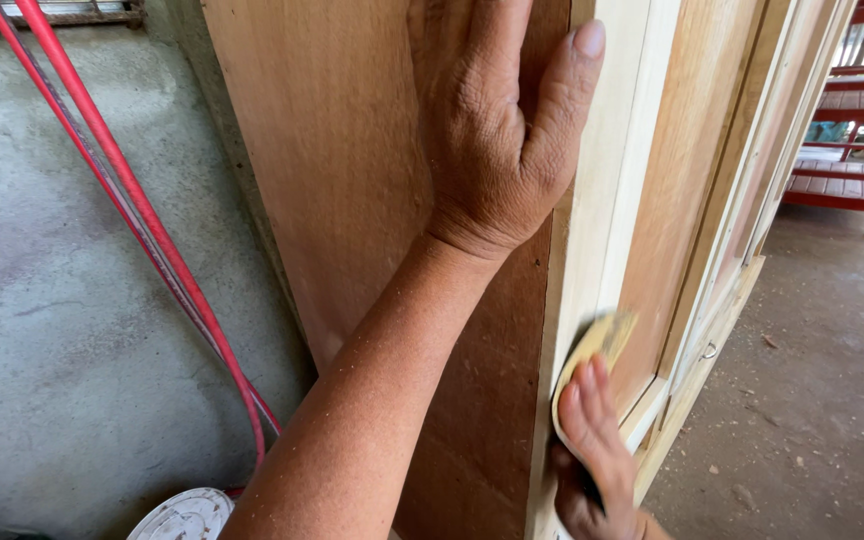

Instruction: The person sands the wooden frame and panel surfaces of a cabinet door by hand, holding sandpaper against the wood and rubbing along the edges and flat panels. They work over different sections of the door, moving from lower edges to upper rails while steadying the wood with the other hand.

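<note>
Bracing the tall reddish-brown wooden panel (352, 180), your left hand (497, 130) lies flat and open against its face, thumb resting along the pale, unfinished wooden frame edge (607, 200). Your right hand (592, 460), low in the view, has its grip closed on a folded piece of yellowish sandpaper (602, 338), fingers (584, 405) pressing it to that pale edge. Left of the panel, two red hoses (142, 215) run down the grey concrete wall (42, 280) towards a round white lid (184, 515). Red-framed wooden bunk furniture (857, 120) stands well apart at the far right.
</note>
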